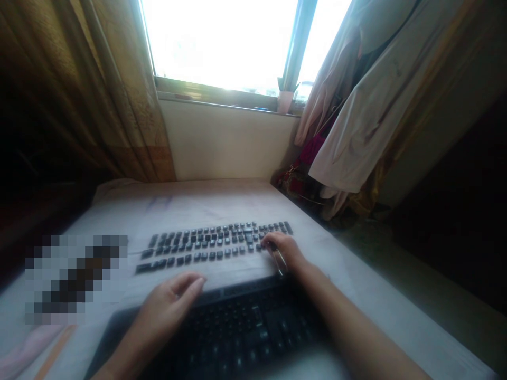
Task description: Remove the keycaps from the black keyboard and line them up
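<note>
My right hand [283, 247] reaches to the right end of several rows of loose black keycaps [212, 255]. Its fingers are closed, and a thin metal wire keycap puller [282, 262] sticks out below them. The fingertips are at the keycaps; whether they also pinch one, I cannot tell. My left hand [174, 298] hovers over the upper left part of a black keyboard base [222, 322]. Its thumb and fingers come together at the tips, and anything between them is too small to make out. The keyboard is blurred, with its key sockets showing.
The keycaps lie on a pale cloth-covered surface [206, 203]. At the left are a pixelated dark object [79, 279] and an orange strip [55, 351]. Behind stand a curtain [130, 105], a window [222, 42] and hanging clothes [356, 121]. The surface's edge runs along the right.
</note>
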### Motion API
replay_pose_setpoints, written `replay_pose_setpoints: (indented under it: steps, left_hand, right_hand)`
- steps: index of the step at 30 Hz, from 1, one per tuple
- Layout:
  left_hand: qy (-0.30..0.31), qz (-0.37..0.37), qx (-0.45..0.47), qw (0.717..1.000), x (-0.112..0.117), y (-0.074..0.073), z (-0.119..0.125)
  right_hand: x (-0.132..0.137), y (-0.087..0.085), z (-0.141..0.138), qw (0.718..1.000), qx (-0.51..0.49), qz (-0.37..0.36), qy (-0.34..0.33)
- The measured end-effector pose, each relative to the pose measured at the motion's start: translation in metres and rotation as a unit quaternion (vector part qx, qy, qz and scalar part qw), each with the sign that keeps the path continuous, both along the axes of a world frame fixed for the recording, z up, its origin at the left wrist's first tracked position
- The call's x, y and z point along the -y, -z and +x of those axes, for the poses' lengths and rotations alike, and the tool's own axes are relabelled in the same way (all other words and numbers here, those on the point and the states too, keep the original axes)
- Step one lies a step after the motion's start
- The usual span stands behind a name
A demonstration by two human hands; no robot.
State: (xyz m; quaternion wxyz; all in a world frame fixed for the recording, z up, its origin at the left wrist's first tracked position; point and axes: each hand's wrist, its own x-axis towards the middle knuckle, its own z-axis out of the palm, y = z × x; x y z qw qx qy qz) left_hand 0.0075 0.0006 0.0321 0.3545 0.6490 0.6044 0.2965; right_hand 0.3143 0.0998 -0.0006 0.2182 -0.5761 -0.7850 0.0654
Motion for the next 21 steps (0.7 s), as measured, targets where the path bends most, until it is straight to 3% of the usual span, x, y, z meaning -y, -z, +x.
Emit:
replay_pose_setpoints:
  steps: [8, 14, 21]
  left_hand:
    - [-0.013, 0.012, 0.0, 1.0, -0.0026, 0.0074, -0.0074]
    - [-0.014, 0.024, -0.002, 1.0, 0.0007, 0.0015, -0.0056]
    - [-0.015, 0.018, 0.007, 1.0, -0.0021, 0.0076, -0.0089]
  right_hand:
    - [-0.001, -0.0023, 0.0036, 0.999, 0.045, -0.021, 0.017]
    - [0.0019, -0.0017, 0.0015, 0.998, 0.049, -0.018, 0.037]
    - [0.0022, -0.0035, -0.0003, 0.999, 0.024, -0.022, 0.001]
